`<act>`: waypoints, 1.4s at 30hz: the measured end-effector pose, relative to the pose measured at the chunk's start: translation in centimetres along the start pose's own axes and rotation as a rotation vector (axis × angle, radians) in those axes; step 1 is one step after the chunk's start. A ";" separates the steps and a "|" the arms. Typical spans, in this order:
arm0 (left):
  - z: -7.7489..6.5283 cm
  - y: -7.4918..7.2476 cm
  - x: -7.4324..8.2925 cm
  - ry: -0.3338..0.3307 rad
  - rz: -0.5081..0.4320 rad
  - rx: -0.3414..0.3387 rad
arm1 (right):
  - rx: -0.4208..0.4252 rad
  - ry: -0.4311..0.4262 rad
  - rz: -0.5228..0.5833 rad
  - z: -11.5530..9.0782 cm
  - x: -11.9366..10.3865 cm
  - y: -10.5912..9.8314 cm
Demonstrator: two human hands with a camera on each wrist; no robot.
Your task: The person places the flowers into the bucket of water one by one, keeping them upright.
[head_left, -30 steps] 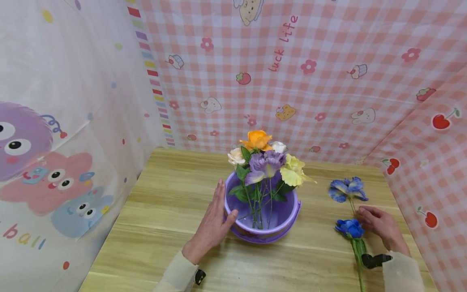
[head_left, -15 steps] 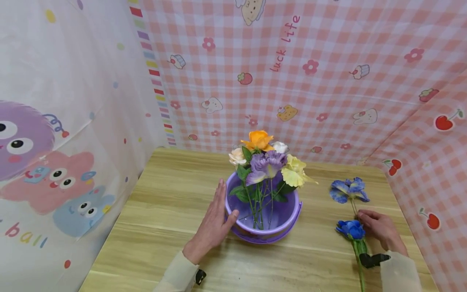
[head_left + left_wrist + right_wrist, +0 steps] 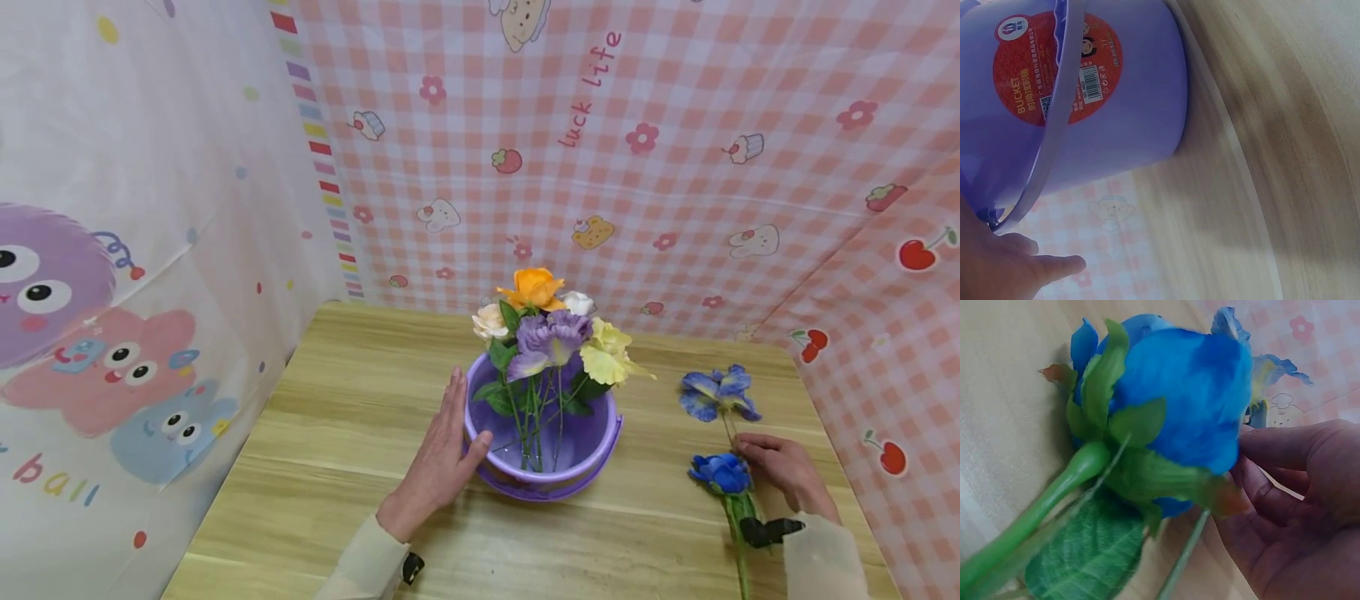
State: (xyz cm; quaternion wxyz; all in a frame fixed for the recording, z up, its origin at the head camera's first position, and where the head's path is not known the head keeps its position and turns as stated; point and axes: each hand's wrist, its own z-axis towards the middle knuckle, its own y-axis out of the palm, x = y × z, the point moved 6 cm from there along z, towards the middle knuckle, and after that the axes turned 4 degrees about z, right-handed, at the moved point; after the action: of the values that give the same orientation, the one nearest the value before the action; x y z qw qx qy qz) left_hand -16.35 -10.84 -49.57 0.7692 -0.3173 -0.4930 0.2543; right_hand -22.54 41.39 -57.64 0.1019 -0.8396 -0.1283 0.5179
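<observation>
In the head view a purple bucket (image 3: 551, 475) holds several artificial flowers, among them an orange rose (image 3: 534, 288), a purple flower (image 3: 551, 340) and a yellow flower (image 3: 607, 353). My left hand (image 3: 437, 467) rests against the bucket's left side with straight fingers. To the right, my right hand (image 3: 787, 471) pinches the thin stem of a blue-violet iris (image 3: 720, 392) between thumb and fingers. A blue rose (image 3: 723, 473) lies just beside that hand. In the right wrist view the blue rose (image 3: 1185, 394) partly hides the fingertips and the iris stem.
A wooden table (image 3: 337, 400) carries everything. Pink checked cloth (image 3: 480, 208) rises behind and to the right, and a white cartoon-printed cloth (image 3: 225, 275) hangs at the left. The bucket's handle (image 3: 1054, 137) hangs down its side in the left wrist view.
Everything in the head view shifts slightly to the right. Both hands keep almost the same place, the left against the bucket and the right at the iris stem.
</observation>
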 end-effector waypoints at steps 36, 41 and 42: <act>0.0 0.2 -0.2 -0.025 0.002 -0.003 | 0.102 -0.359 0.444 -5.1 -8.0 0.9; 0.0 0.2 -0.2 -0.033 0.002 -0.009 | 0.114 -0.413 0.457 -6.3 -9.7 1.6; 0.0 0.2 -0.3 -0.036 0.003 -0.011 | 0.117 -0.426 0.459 -6.5 -10.1 1.8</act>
State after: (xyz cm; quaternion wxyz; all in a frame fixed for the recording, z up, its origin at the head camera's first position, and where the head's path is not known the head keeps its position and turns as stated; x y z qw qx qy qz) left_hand -16.44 -10.87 -49.90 0.7581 -0.3176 -0.5075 0.2585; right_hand -20.85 36.21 -46.79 0.0014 -0.7121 0.0757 0.6980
